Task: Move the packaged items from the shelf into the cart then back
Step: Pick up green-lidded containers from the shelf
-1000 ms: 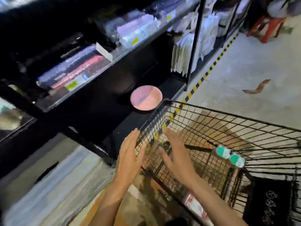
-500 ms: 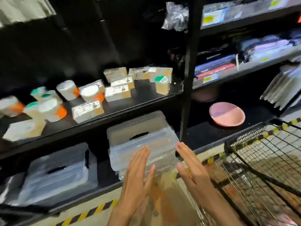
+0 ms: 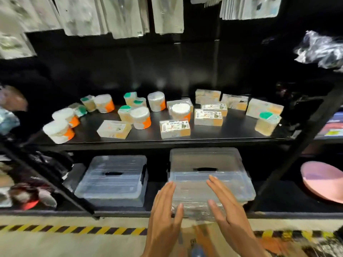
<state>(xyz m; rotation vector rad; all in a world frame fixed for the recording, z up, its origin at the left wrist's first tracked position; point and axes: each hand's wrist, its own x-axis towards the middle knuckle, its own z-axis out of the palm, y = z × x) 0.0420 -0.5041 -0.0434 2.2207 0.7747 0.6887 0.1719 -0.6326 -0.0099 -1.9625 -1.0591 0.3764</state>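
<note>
On the black middle shelf (image 3: pixel 148 140) sit small clear-plastic boxes and tubs (image 3: pixel 175 129), likely light, stiff and slick; take one by its short sides. Below, left hand (image 3: pixel 165 210) and right hand (image 3: pixel 230 210) hover apart, flat-fingered, empty.

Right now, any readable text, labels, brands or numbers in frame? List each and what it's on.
None can be read.
Rectangular packs: printed white labels, too small and blurred.
Round tubs: orange bands, no legible print.
Hanging packets: blurred, nothing legible.
Clear bins: no label visible.
Floor stripe: yellow-black hazard marking, no words.
Both hands, left and right, are open, covering no label.
</note>
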